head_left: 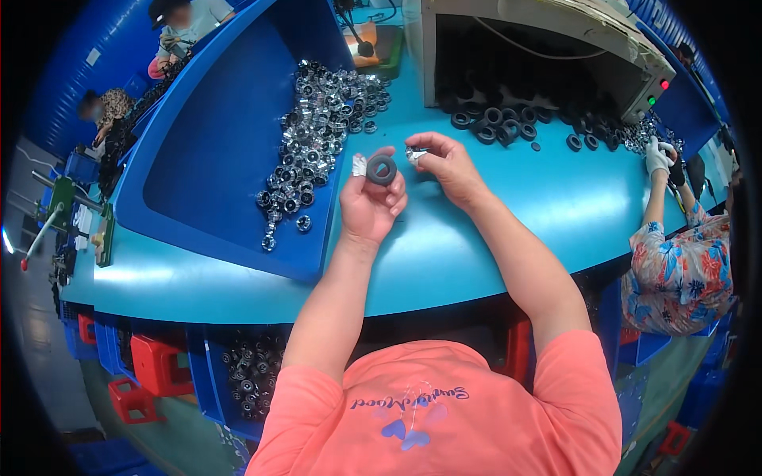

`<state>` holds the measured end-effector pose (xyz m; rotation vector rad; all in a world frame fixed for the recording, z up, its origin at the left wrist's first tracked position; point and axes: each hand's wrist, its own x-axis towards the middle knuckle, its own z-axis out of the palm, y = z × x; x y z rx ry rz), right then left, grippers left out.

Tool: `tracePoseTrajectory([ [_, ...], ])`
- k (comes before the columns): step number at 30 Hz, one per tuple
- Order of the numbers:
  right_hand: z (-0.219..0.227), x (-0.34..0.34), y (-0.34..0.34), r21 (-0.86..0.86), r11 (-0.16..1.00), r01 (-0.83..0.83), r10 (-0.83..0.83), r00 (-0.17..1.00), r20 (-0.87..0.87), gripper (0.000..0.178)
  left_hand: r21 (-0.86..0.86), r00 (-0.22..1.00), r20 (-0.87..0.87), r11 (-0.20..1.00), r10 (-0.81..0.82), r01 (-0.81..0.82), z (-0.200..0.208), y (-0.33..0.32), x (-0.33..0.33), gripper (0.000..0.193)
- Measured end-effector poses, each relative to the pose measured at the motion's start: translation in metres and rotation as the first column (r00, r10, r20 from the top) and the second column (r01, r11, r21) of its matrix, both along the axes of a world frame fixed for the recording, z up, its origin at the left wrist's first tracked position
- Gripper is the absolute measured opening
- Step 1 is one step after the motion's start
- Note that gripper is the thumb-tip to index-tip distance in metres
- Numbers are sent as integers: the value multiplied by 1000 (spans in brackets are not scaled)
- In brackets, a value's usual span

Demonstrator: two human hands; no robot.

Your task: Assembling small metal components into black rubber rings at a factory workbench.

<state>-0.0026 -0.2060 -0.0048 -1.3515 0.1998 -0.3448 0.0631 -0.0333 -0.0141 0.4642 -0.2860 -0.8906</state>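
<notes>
My left hand (368,210) holds a small black rubber tyre (372,174) upright between thumb and fingers, its hole turned toward me. White tape is wrapped round the thumb. Just to the right, my right hand (451,168) is closed in a pinch above the table, apart from the tyre. White tape covers a digit there too, and a small dark, shiny bit shows at the fingertips, too small to name. Left of my hands, many chrome wheel hubs (313,119) lie heaped along the side of a blue bin (198,151).
Loose black tyres (508,125) spill from a box-shaped machine (540,9) onto the turquoise table (444,270). At right, a co-worker's gloved hand (658,156) is near more shiny hubs. Two more people work at far left. Red stools (159,365) and bins stand below.
</notes>
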Motion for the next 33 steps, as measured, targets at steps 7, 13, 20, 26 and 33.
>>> tracePoseTrajectory([
  [7, 0, 0, 4, 5, 1000, -15, 15, 999, 33, 32, 1, 1000, -4, 1000, -4, 4, -1, -2, 0, 48],
  [13, 3, 0, 6, 8, 1000, -24, 24, 1000, 20, 34, -5, 1000, -17, 1000, -3, 3, -2, -1, 2, 49],
  [20, -3, 2, 3, 12, 999, -30, 30, 999, 46, 38, 29, 999, -12, 999, 37, -37, -6, 0, 4, 47],
  [26, -3, 2, 3, 25, 999, -29, 27, 998, 64, 37, 128, 983, 65, 975, 173, -180, -3, -4, 1, 45],
  [33, -5, 1, 1, 59, 997, -42, 37, 996, 86, 36, 320, 727, 620, 752, 294, -577, 5, -12, -10, 49],
])
